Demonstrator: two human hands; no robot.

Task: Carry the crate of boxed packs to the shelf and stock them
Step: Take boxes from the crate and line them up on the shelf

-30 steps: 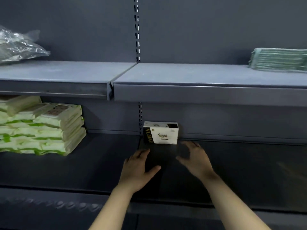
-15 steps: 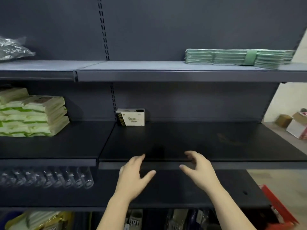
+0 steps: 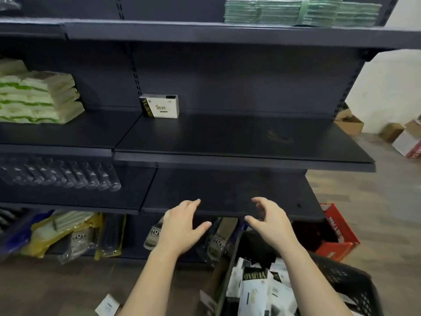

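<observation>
In the head view, both hands are held out empty in front of the dark shelving. The left hand is seen palm down, its fingers straight and slightly spread, with nothing gripped. The right hand is turned inward, its fingers loosely curved and apart, with nothing held between them. Both are seen before the front edge of the lower shelf.

The black crate is seen on the floor at the lower right, under the right forearm, and white and black boxed packs are heaped loosely inside it. One boxed pack is stood upright at the back left corner of the middle shelf. Another small pack is seen on the floor near the left forearm.

Green and white bundles are stacked on the neighbouring shelf at the left, and clear bottles are laid in a row below them. A green stack is seen on the top shelf, and a red carton beside the crate
</observation>
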